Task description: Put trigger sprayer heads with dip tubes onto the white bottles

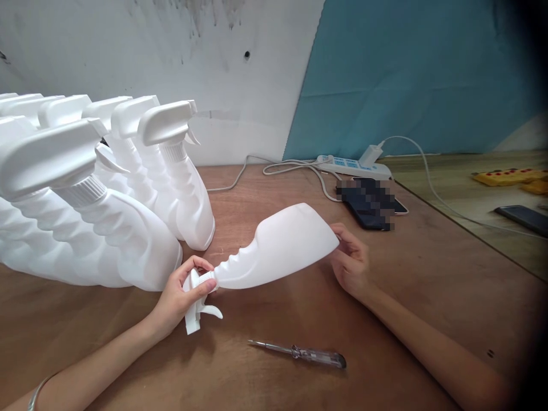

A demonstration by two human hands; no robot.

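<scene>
A white spray bottle (278,245) lies tilted on its side above the wooden table (274,188). My left hand (182,294) is closed round its white trigger spray head (197,297) at the neck. My right hand (351,260) grips the bottle's wide base, fingers curled on its edge. A screwdriver (299,353) with a clear handle lies on the table in front of the bottle, touching neither hand.
Several finished white spray bottles (128,188) stand crowded at the left. A white power strip (353,166) with cables and a dark phone (372,206) lie at the back. Another phone (522,218) and yellow objects (509,177) rest on the right surface.
</scene>
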